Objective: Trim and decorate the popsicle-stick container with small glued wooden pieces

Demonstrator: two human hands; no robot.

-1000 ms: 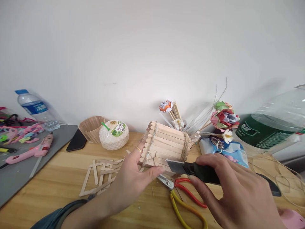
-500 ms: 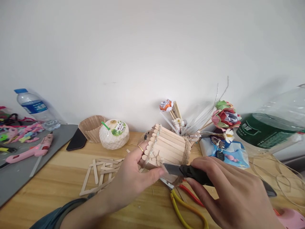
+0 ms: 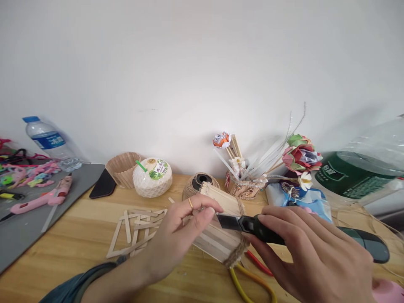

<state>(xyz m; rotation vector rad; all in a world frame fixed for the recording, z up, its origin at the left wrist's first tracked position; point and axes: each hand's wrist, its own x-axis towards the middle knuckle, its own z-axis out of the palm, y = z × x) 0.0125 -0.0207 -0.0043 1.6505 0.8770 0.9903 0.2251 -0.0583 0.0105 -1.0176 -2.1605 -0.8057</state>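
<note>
My right hand (image 3: 311, 252) is closed around the dark handle of a utility knife (image 3: 271, 232), its blade out and pointing left. The blade tip is close to the thumb and forefinger of my left hand (image 3: 181, 231), which are brought together at the upper edge of a craft-stick holder (image 3: 221, 242). The holder lies tilted in my left hand, with twine wound near its lower right end. What exactly is between those fingertips is too small to make out. Beneath the holder lie pliers or scissors with yellow and red handles (image 3: 240, 283), partly hidden.
Loose craft sticks (image 3: 126, 227) lie left of my hands. Behind stand a twine spool (image 3: 194, 185), a white coconut (image 3: 152, 179), a corrugated cup (image 3: 124, 168) and paper flowers (image 3: 301, 155). A pink glue gun (image 3: 42, 200) rests on the grey mat (image 3: 23, 244); a large bottle (image 3: 350, 174) stands right.
The craft-stick holder has turned and dropped lower, uncovering the twine spool and a decorated pot behind it. My left forefinger has come over to the thumb near the blade tip.
</note>
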